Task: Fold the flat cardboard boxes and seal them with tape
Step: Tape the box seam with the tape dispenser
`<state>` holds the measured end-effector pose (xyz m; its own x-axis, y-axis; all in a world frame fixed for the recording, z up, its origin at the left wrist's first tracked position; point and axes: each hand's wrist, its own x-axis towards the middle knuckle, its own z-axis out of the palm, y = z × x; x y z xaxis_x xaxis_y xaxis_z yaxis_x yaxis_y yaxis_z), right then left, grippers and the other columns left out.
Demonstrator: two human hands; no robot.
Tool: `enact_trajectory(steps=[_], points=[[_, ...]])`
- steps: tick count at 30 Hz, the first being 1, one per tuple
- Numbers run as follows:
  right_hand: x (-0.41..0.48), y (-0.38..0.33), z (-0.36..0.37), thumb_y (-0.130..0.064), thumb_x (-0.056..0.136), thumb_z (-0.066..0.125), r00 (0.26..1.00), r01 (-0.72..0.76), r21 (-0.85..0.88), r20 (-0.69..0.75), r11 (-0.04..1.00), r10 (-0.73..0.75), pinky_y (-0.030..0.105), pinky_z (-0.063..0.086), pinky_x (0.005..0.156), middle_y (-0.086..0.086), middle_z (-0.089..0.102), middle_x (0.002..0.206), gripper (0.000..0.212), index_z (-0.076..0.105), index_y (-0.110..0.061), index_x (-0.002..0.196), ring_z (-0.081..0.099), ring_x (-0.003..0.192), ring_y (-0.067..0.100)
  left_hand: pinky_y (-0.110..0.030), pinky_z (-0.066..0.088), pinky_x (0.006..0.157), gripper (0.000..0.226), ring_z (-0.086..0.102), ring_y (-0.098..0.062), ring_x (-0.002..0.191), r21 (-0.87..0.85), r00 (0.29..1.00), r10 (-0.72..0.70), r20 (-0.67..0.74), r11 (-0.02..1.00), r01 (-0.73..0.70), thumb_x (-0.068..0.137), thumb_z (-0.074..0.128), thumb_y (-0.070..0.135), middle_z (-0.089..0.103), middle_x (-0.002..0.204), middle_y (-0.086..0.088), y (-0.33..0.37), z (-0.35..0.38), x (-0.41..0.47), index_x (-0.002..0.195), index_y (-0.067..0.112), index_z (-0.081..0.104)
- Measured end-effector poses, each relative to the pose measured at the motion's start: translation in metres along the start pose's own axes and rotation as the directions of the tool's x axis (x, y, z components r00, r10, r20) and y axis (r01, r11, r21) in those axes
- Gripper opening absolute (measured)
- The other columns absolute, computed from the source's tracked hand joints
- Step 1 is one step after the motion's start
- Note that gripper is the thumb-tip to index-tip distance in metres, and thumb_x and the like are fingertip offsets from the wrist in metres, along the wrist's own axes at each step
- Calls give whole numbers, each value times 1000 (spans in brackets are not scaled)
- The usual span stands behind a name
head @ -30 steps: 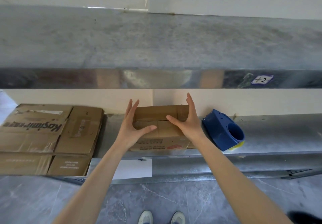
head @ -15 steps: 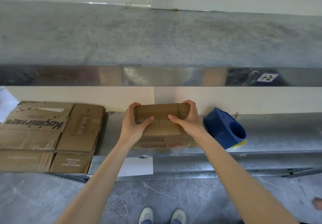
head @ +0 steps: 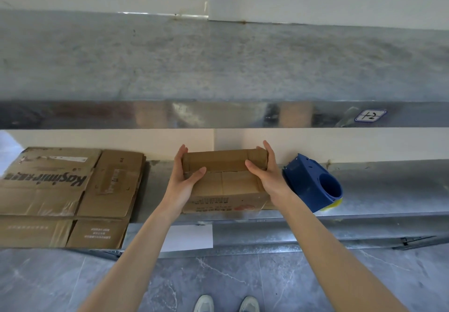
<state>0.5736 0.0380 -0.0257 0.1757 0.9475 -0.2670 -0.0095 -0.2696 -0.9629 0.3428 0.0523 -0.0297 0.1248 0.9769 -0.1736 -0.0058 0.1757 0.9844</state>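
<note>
Cardboard box (head: 226, 183) on counter (head: 379, 190), left hand (head: 181, 185) and right hand (head: 269, 178) pressing its ends, fingers (head: 269, 152) straight, thumbs across top

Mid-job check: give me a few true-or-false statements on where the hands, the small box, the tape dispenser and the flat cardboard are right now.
1. The left hand and the right hand both touch the small box. True.
2. The right hand holds the blue tape dispenser. False: it sits on the shelf, right of the box.
3. Flat cardboard lies left of the box. True.
4. The box's top flaps stand up. False: they are folded down.
</note>
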Motion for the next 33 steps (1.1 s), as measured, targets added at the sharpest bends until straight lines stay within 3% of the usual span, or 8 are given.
enact_trajectory(steps=[4,11,16,20,23,25,28,33], points=[[2,1,-2,-24,91,70,999,-43,51,29,998,42,11,51,69,0,47,141,72,29,-37,149,56,109,6,-15,54,78,79,64,3,101,-68,997,-67,28,995,69,92,67,16,50,132,16,-1,-2,2,152,39,22],[4,1,0,-25,89,73,998,-70,51,9,996,69,43,50,102,5,53,136,61,40,-37,138,58,119,23,-18,54,74,65,62,-14,106,-101,997,-74,-20,992,71,89,70,11,57,121,7,0,1,5,140,38,39],[2,-1,2,-34,83,78,996,-88,16,13,996,88,16,54,68,-5,61,117,64,37,-35,132,61,102,9,-21,54,74,52,64,-7,97,27,997,-38,-61,999,40,88,73,24,60,114,8,-3,3,6,124,40,41],[4,-3,3,-34,85,76,995,-100,-19,5,995,100,19,50,68,-9,59,113,63,34,-34,131,60,99,7,-19,52,68,51,62,-9,96,83,995,-25,-96,996,33,87,74,26,58,113,8,-2,4,9,120,43,40],[3,-9,5,-38,86,75,997,-79,-29,-19,996,79,20,53,67,-7,57,117,59,35,-36,129,59,101,9,-27,56,78,54,61,-14,104,96,992,-2,-129,995,14,85,76,26,58,119,5,0,6,11,123,40,42],[2,-9,7,-40,87,73,998,-40,-31,-51,999,39,29,55,81,-5,51,127,60,34,-40,132,56,110,14,-38,51,97,61,54,-18,119,138,981,37,-191,990,-11,83,78,25,51,133,1,-1,7,9,131,34,43],[2,-9,9,-42,94,63,996,-9,-67,-84,998,3,37,50,97,-7,42,136,50,33,-50,133,49,120,19,-31,41,101,63,41,-11,125,267,947,169,-274,959,-94,82,79,27,38,140,6,-1,4,4,131,37,40],[1,-10,16,-30,104,46,984,-20,-54,-177,998,10,29,49,75,-6,51,125,28,44,-57,104,52,104,15,-35,47,99,60,47,-14,118,395,944,216,-251,913,-104,78,81,35,42,129,9,-5,-2,-3,123,39,40]])
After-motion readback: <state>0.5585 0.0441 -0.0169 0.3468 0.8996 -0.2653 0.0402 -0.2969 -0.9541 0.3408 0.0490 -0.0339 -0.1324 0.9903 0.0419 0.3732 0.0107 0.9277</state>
